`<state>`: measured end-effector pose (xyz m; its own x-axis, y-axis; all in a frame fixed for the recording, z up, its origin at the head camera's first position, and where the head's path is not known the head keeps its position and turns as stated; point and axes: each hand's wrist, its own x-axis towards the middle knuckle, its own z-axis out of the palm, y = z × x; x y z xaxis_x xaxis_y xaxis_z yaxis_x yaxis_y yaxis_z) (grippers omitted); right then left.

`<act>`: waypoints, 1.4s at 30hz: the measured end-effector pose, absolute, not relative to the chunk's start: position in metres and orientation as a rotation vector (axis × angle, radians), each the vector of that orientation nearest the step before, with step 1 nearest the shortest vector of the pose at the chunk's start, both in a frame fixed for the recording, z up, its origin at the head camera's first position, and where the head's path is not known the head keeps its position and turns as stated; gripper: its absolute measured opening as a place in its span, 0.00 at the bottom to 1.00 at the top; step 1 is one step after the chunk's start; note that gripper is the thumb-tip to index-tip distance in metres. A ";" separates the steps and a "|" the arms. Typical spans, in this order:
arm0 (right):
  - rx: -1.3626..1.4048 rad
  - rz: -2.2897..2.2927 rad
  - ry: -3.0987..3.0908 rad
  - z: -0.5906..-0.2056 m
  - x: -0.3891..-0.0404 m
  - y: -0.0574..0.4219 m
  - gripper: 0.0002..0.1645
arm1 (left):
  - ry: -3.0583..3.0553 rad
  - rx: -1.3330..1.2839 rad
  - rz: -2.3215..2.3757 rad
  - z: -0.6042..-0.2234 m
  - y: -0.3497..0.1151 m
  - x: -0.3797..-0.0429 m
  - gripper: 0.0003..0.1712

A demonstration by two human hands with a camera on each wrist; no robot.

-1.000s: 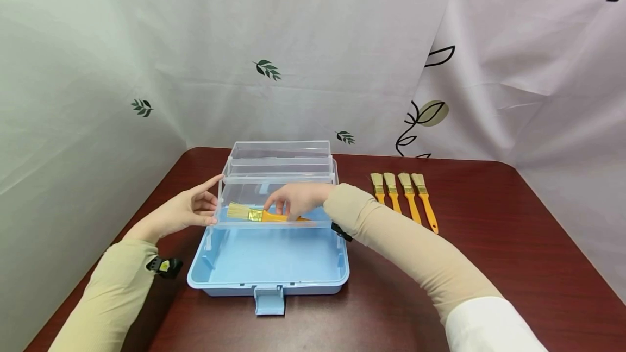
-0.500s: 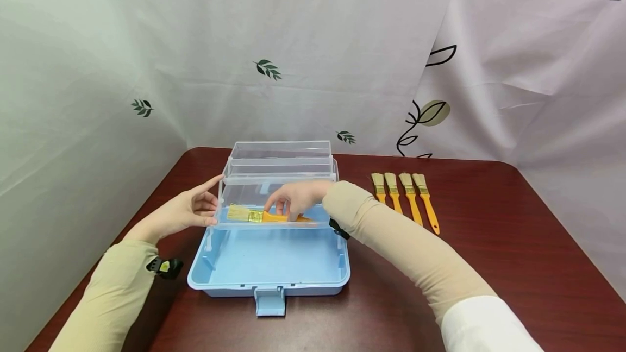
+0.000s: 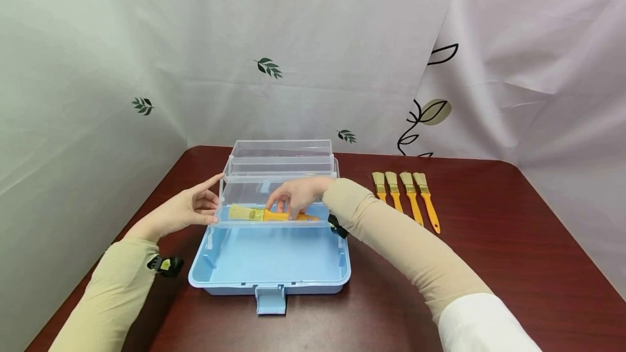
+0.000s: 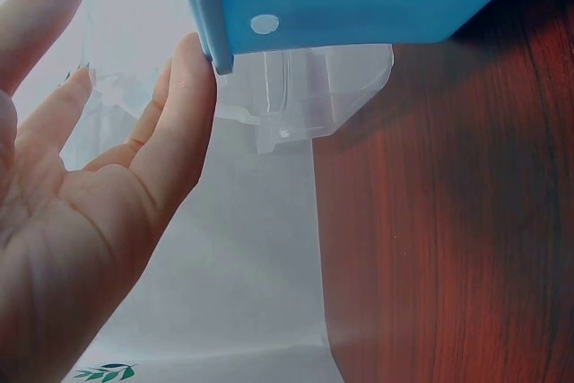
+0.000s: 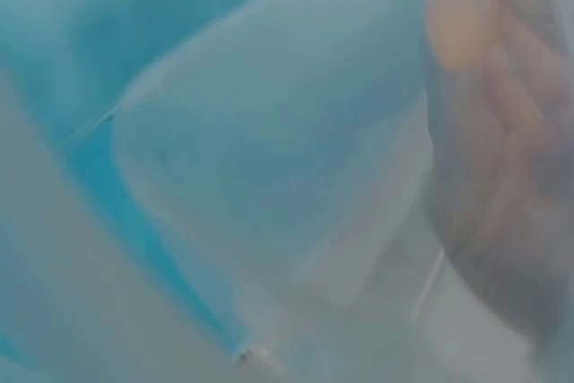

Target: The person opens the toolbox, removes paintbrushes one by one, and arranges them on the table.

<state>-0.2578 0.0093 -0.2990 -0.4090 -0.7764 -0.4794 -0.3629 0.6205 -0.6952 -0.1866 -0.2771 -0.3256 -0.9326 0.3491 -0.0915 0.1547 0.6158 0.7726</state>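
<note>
My right hand [image 3: 298, 195] reaches into the clear tray [image 3: 274, 225] and pinches the orange handle of a paintbrush [image 3: 244, 213]. The brush lies lengthwise along the tray, its pale bristles pointing left. In the right wrist view, the fingers [image 5: 511, 123] show dimly through translucent plastic. My left hand [image 3: 188, 208] rests against the tray's left end, the index finger stretched to its back corner and the thumb at the front corner. In the left wrist view, a fingertip [image 4: 195, 56] touches beside a blue edge. The tray stands raised over the open light-blue box [image 3: 274, 259].
Several more paintbrushes [image 3: 411, 200] lie in a row on the dark red table [image 3: 499, 232], right of the box. Another clear tray level [image 3: 282, 148] rises at the back. The box's latch [image 3: 270, 301] hangs at the front. A pale curtain [image 3: 313, 42] surrounds the table.
The paintbrush and my right hand have barely shifted within the tray. My right forearm has moved slightly left, and my left hand stays in place. The head view has tilted very slightly.
</note>
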 end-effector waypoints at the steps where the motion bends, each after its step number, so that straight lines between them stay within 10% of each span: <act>1: -0.882 -0.644 2.011 -0.299 -0.258 0.010 0.32 | 2.608 0.414 1.214 -0.325 -0.277 -0.187 0.60; 42: -0.785 -1.138 1.856 -0.287 -0.257 0.026 0.36 | 2.617 0.408 1.200 -0.325 -0.277 -0.187 0.59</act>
